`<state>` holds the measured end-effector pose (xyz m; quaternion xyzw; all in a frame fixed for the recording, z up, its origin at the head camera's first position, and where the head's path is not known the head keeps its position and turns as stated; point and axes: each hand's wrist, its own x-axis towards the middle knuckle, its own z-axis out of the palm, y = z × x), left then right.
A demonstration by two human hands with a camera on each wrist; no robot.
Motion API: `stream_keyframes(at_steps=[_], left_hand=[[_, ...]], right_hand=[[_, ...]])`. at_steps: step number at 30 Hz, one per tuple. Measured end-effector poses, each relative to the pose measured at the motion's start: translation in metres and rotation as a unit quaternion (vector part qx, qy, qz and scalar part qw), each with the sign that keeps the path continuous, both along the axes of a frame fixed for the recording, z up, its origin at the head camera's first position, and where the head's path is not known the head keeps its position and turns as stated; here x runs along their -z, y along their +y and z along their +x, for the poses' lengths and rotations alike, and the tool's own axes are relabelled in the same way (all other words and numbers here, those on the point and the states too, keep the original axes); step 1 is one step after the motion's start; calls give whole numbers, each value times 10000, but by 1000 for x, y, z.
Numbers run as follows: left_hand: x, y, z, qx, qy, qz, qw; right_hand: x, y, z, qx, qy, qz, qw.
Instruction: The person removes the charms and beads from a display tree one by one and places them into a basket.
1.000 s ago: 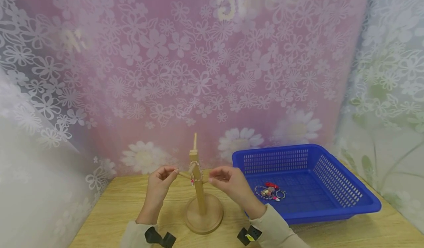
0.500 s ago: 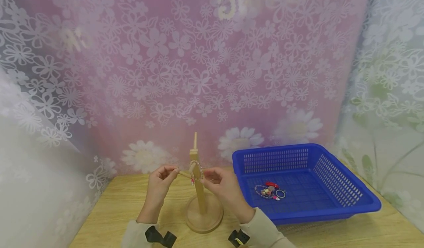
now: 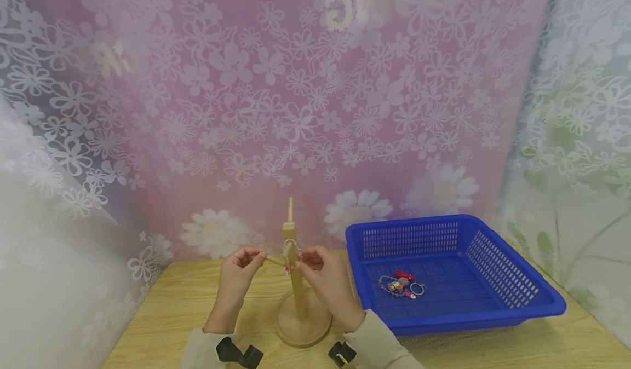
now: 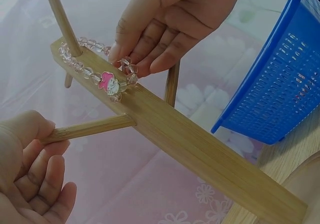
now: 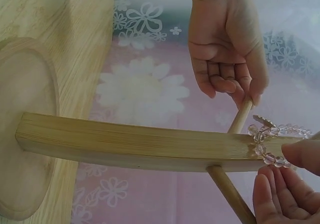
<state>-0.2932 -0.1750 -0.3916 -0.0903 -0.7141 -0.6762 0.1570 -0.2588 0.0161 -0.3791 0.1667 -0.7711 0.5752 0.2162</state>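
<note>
A wooden stand point(image 4: 200, 149) rises from a round base point(image 3: 303, 333), with several pegs on its post. My left hand point(image 3: 236, 276) pinches the end of one side peg point(image 4: 95, 128) between thumb and fingers. Around the upper peg point(image 4: 64, 21) loops a bracelet point(image 4: 87, 72) of clear pinkish beads with a pink-and-white cartoon charm point(image 4: 109, 82). It lies against the post's face. My right hand point(image 3: 331, 284) pinches the beads on the bracelet's right side between thumb and fingertips; in the right wrist view its fingers partly cover them.
Right of the stand sits a blue plastic basket point(image 3: 473, 322) with perforated walls. Inside it lie a beaded bracelet point(image 3: 386, 289), a red item point(image 3: 405, 275) and a ring-shaped piece point(image 3: 417, 289). Behind the wooden table point(image 3: 153, 314) hangs a pink floral curtain point(image 3: 296, 111).
My right hand has moved left, from beside the post onto the bracelet, and now pinches its beads. The left hand has stayed on the peg.
</note>
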Motion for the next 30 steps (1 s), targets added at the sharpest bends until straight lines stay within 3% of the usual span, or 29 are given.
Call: stream_keyframes(at_steps=[6,16,30], left_hand=[[-2,0,2,20,-20,28,10000],[-2,1,3,-33,-114,-26,9999],[-3,2,4,-8,-7,60,10000]], right_hand=[[0,-1,-1,28,43,-134,9999],[-8,5,6,-239,-241,-284,9990],[-20,8,8,-581,-296,-609,9960]])
